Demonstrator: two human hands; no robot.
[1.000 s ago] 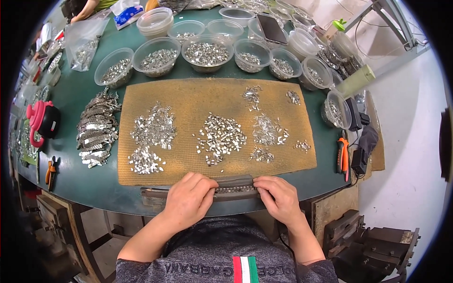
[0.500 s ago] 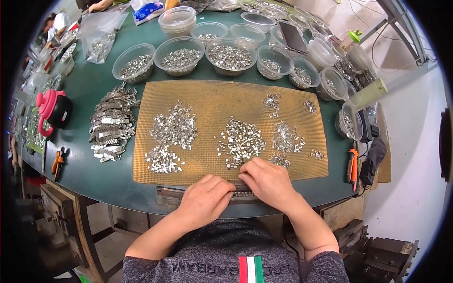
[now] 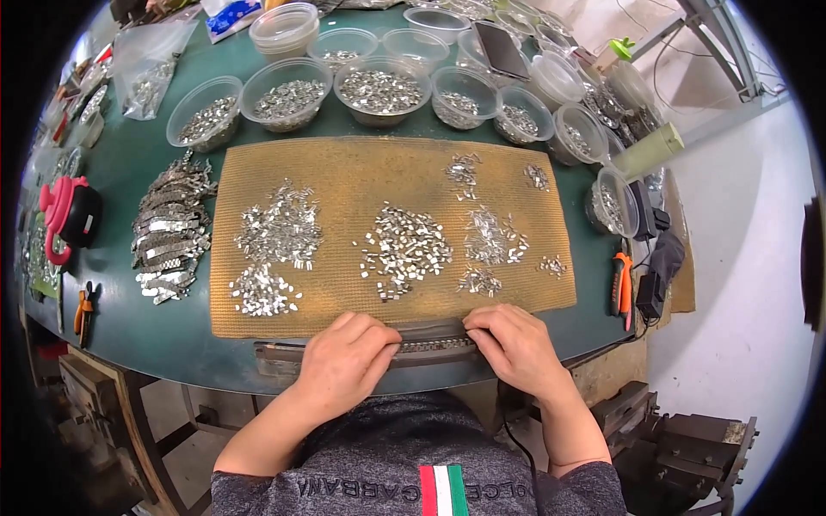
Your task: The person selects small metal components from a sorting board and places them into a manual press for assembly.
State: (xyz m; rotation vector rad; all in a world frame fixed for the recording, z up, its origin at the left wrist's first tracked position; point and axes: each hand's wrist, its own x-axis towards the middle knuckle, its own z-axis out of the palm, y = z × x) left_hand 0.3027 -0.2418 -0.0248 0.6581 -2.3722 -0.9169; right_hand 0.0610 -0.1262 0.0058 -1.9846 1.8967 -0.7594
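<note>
My left hand point(image 3: 348, 359) and right hand point(image 3: 514, 346) lay curled, fingertips pressing a narrow metal strip point(image 3: 430, 346) that ran between them along the near edge of the green surface point(image 3: 172, 344); just beyond my knuckles, silver clips point(image 3: 404, 251) sat heaped on the tan mat point(image 3: 344, 172)

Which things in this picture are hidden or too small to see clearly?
- Head view: the dark strip at the table edge is partly covered by the left hand and right hand.
- The small metal pieces on the brown mat are too small to identify.
- The rim cuts off the farthest tubs.
</note>
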